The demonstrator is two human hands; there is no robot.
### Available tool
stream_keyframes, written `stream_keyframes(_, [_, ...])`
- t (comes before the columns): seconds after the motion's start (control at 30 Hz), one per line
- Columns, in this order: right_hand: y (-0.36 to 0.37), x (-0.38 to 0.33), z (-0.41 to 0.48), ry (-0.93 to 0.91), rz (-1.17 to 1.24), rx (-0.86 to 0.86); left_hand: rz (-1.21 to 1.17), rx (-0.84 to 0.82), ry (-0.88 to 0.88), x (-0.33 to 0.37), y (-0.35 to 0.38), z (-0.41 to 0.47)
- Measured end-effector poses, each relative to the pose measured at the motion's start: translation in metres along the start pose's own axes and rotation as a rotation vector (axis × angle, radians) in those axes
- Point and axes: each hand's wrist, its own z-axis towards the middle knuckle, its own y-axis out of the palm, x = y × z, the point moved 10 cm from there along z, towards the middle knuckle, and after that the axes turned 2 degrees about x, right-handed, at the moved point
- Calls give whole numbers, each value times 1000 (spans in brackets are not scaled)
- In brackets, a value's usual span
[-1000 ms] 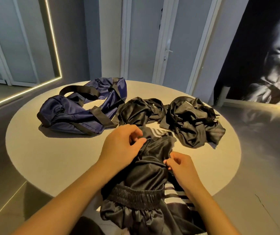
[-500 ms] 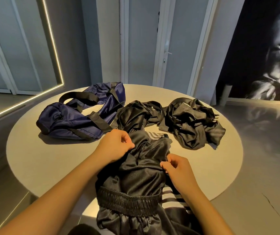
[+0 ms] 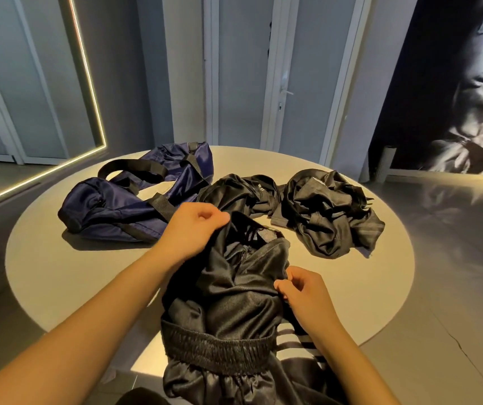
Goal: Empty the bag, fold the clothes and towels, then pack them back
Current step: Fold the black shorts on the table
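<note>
Black shiny shorts (image 3: pixel 234 290) with an elastic waistband and white side stripes lie at the near edge of the round table (image 3: pixel 59 258), partly hanging off it. My left hand (image 3: pixel 193 229) pinches the fabric at the far end and lifts it. My right hand (image 3: pixel 301 290) grips the right edge of the same shorts. Beyond them lie two crumpled black garments, one in the middle (image 3: pixel 240 194) and one to the right (image 3: pixel 328 211). A navy duffel bag (image 3: pixel 123 206) with black straps lies slumped at the back left.
The beige table stands on a grey floor (image 3: pixel 453 287). Grey doors (image 3: pixel 292 68) stand behind it, a lit mirror frame (image 3: pixel 88 68) at the left, and a dark wall picture (image 3: pixel 453 83) at the right.
My left hand has pulled the far end of the shorts up and leftward, opening the fabric so its mesh lining shows. My right hand has kept its grip on the right edge.
</note>
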Motion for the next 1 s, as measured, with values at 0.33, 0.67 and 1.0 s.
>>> stream_keyframes(0.33, [-11,2,1,1,64,95,-821,297,-403,-56,-54,29])
stream_keyframes(0.67, [-7,1,-1,-9,53,58,151,254,144,-34,-44,1])
stream_keyframes(1.0, [-11,4,-6,68,135,84,506,-133,568,21,17,-31])
